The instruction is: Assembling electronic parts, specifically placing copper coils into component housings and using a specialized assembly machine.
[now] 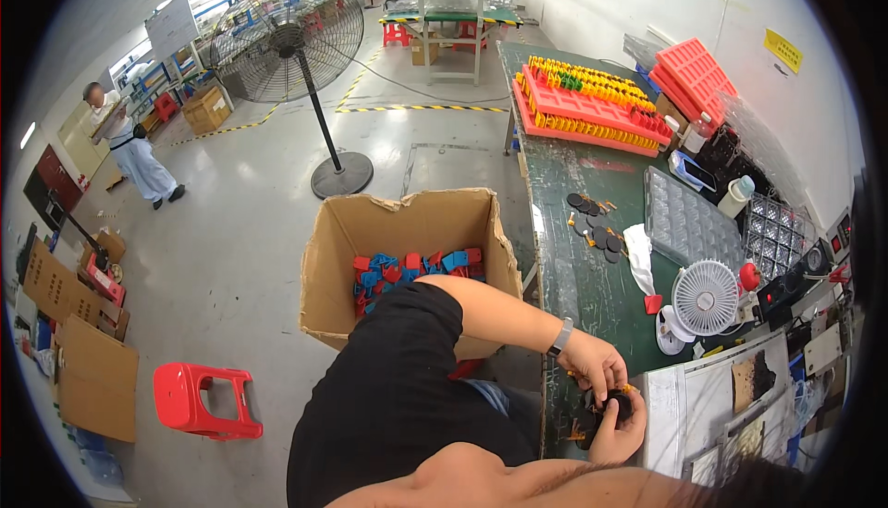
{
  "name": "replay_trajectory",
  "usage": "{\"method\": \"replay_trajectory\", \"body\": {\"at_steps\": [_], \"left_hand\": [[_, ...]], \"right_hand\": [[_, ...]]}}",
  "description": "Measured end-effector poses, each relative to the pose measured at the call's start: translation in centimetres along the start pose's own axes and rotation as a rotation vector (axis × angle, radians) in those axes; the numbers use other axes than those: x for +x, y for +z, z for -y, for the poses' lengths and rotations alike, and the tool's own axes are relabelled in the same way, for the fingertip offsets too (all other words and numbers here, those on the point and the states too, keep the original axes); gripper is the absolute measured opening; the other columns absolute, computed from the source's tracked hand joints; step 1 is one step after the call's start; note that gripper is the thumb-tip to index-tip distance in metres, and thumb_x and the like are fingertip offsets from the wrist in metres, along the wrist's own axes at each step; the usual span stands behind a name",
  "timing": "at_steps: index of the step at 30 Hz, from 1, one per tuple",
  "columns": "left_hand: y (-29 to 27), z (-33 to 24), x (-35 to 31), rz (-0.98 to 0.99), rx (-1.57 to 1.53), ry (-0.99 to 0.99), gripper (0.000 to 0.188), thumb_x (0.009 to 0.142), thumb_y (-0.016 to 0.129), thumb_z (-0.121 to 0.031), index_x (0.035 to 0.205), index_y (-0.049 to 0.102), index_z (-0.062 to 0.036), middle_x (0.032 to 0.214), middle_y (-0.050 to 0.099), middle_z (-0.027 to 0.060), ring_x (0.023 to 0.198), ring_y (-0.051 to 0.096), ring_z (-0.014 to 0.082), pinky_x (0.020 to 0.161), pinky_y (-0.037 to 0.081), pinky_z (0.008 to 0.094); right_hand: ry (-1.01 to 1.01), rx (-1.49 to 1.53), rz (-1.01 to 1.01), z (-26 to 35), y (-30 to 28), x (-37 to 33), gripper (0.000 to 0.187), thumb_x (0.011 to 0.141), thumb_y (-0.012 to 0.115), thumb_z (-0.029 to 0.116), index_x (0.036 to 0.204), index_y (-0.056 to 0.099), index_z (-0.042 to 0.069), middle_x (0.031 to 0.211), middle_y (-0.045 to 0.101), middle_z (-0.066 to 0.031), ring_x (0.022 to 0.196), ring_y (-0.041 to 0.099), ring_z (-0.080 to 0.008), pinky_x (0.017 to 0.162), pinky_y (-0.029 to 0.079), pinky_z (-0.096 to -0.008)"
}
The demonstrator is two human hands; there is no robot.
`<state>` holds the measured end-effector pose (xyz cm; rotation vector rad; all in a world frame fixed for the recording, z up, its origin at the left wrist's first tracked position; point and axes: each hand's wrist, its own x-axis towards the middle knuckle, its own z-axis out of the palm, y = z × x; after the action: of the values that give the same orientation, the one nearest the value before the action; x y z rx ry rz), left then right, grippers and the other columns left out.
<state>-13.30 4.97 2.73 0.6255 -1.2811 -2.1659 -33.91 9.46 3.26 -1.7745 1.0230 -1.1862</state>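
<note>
While the left hand (595, 360) and right hand (625, 434) were near the left edge of the green table (583, 309), head view showed both with fingers gripping a black round part (618, 405) between them, over the tabletop. Bare surface ran beyond toward loose black discs (599, 238); a white flat-topped unit (664, 406) crowded the right. Tabletop scratched; open cardboard box (407, 223) stood by its left edge on grey floor (250, 267).

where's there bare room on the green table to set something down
The green table looks bare between the black discs and the hands, left of the small fan. A narrower patch separates the discs from the yellow-filled red trays. Around the fan, it's crowded.
</note>
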Motion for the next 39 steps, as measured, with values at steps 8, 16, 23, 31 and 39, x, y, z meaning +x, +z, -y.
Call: {"method": "replay_trajectory", "body": {"at_steps": [8,16,23,31,39], "left_hand": [[4.3,-13.6,-12.6,-0.562,0.312,1.535,0.106,0.079,0.07,-0.001,0.149,-0.002,-0.0337,0.123,0.052,0.015,0.083,0.065,0.0237,0.066,0.054,0.0293],[7.6,-13.8,-16.3,-0.686,0.425,1.414,0.041,0.092,0.057,-0.011,0.13,0.039,-0.0129,0.094,0.054,0.0036,0.072,0.051,0.012,0.063,0.042,0.0248],[6.0,-4.6,-2.8,-0.257,0.543,0.385,0.033,0.094,0.06,-0.03,0.109,0.054,-0.0011,0.092,0.059,0.0027,0.08,0.053,0.0106,0.07,0.044,0.0268],[4.6,-1.7,-1.3,-0.2,0.629,0.315,0.025,0.094,0.059,-0.022,0.096,0.063,0.0026,0.082,0.067,0.0042,0.076,0.06,0.0099,0.07,0.049,0.0276],[4.2,-0.6,-0.9,-0.139,0.413,0.392,0.018,0.091,0.062,-0.012,0.101,0.059,0.0027,0.09,0.067,0.0053,0.084,0.062,0.0096,0.076,0.049,0.027]], "right_hand": [[0.031,0.162,-0.035,-1.5,-0.3,-0.5,0.032,0.086,0.061,-0.004,0.117,0.052,-0.006,0.113,0.057,-0.0141,0.096,0.061,-0.0208,0.082,0.052,-0.03],[0.122,0.222,-0.003,1.4,0.3,-0.8,0.031,0.087,0.059,-0.004,0.117,0.052,-0.006,0.113,0.057,-0.0139,0.097,0.06,-0.019,0.082,0.052,-0.0282],[0.012,0.17,-0.125,0.9,-1.2,-1.7,0.036,0.091,0.058,0.003,0.125,0.046,-0.002,0.118,0.056,-0.0144,0.1,0.059,-0.0196,0.082,0.05,-0.0277],[0.046,0.117,-0.1,0.9,-1.5,-1.4,0.031,0.091,0.057,0.002,0.12,0.05,-0.006,0.117,0.054,-0.0163,0.105,0.056,-0.0219,0.089,0.048,-0.0321],[-0.067,0.029,-0.09,1.4,-1.1,-0.7,0.034,0.089,0.058,0.001,0.122,0.05,-0.005,0.118,0.053,-0.0157,0.105,0.057,-0.0224,0.086,0.049,-0.0317]]}}
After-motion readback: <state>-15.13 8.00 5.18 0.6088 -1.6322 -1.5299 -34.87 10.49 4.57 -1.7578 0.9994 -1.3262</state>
